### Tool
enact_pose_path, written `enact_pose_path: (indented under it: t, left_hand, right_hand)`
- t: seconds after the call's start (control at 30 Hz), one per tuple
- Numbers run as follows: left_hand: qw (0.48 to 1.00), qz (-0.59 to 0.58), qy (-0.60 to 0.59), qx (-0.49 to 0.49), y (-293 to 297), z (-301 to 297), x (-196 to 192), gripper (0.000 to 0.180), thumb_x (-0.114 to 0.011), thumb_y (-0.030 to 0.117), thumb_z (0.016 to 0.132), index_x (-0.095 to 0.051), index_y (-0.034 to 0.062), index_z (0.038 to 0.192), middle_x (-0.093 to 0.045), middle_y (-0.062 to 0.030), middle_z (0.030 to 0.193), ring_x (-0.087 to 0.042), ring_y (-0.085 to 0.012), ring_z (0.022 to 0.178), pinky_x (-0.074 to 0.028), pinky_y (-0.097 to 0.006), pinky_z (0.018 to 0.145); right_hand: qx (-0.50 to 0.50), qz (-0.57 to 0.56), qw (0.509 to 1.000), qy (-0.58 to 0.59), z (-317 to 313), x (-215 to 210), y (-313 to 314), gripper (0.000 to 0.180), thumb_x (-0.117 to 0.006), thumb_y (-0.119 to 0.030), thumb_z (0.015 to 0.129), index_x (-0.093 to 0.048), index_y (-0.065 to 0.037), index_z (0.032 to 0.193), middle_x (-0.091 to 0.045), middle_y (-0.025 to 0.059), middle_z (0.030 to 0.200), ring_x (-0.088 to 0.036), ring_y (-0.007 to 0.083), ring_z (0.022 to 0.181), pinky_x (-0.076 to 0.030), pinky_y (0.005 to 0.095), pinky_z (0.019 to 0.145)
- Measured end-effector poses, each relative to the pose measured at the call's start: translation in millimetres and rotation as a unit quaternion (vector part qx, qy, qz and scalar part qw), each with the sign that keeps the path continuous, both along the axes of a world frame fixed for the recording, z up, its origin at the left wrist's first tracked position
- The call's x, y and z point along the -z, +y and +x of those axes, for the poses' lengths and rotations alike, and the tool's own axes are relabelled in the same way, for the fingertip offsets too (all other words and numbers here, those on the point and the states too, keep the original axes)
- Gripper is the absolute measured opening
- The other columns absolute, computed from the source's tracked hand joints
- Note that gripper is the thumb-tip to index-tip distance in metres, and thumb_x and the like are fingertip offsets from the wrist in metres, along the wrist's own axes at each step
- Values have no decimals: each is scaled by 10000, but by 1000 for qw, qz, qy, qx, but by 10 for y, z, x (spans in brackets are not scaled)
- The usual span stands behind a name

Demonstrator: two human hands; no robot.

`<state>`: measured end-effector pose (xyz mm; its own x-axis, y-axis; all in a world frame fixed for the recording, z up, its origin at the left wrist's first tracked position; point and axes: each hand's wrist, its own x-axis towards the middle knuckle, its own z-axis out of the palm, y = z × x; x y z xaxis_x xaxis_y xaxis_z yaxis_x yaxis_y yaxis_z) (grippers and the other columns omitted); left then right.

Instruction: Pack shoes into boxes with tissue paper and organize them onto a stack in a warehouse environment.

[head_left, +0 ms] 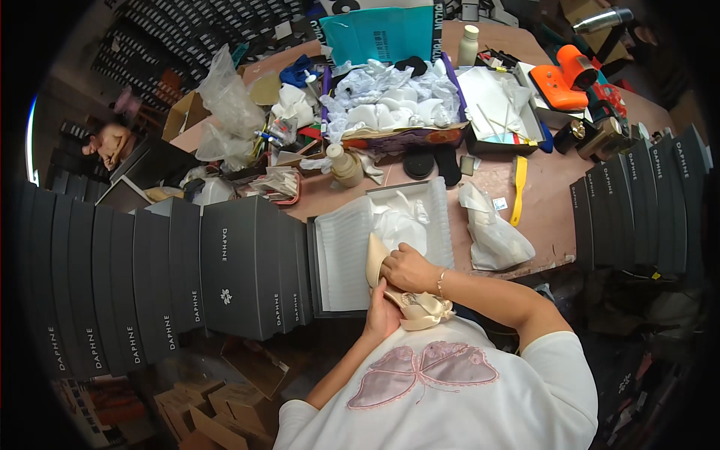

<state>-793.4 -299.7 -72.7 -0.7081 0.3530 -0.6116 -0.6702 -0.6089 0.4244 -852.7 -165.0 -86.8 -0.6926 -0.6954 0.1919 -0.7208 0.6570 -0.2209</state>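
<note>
A cream pointed-toe shoe [377,257] with a satin bow and strap at its heel end lies close to my body, toe pointing away. My left hand [383,314] is closed around its side from below. Over the shoe's opening, my right hand [409,268] is bent with its fingers curled in; the fingertips are hidden, so what they pinch does not show. Just beyond is an open shoe box [313,259] lined with a ribbed white foam sheet [341,244]. White tissue paper [401,223] bunches inside that box.
Dark shoe boxes [232,262] stand in a row at left, more boxes [634,202] at right. A white plastic bag [495,232] and yellow brush [519,191] lie right of the open box. Behind sit a carton of paper wads [401,101] and a bottle [343,166].
</note>
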Motion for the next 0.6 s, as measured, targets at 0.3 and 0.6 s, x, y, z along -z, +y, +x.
enact_pose_path:
  t: [0.3,0.6]
  left_hand:
    - [995,-67,-60,-31,-220,-113,264,695,-245,636,934,-443,73,1289,-543,-121,1051,-538,-241,875,-474,-409,824]
    - [998,10,50,21,-149,-105,117,843,-273,733,866,-283,90,1412,-380,-103,1389,-395,-253,1269,-359,-418,1039]
  right_hand:
    - [204,-58,977,33,134,-225,558,168,-662,-180,710,-566,-78,803,-579,77,703,-581,259,681,-415,372,677]
    - [88,-293,892,-334,76,-124,-205,623,-457,-495,921,-535,119,983,-550,337,968,-514,476,996,-399,442,897]
